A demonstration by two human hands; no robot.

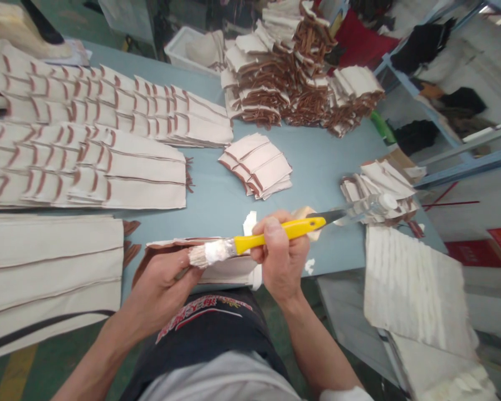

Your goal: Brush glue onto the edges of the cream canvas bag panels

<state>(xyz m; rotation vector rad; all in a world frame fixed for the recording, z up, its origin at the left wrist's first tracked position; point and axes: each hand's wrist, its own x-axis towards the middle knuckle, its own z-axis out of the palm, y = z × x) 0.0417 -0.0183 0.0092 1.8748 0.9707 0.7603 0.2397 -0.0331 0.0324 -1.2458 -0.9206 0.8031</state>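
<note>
My right hand [281,256] is closed around the yellow handle of a paintbrush [279,231], held level across the front of the table. White paste coats the bristles near the ferrule. My left hand [165,284] has its fingertips pinched together at the bristle ends; what lies between them is hidden. Below both hands, at the table's front edge, lie white pieces with brown edging [229,273], partly covered by the brush and hands. A dark blade-like tool [332,216] lies just beyond the handle's end.
Overlapping rows of white, brown-edged panels [146,172] cover the left of the blue table [317,150]. A small fanned stack [259,164] sits mid-table. Tall piles [275,72] and a white bin [187,47] stand at the back. A clear bottle [371,206] is at right, near a ribbed white sheet [413,284].
</note>
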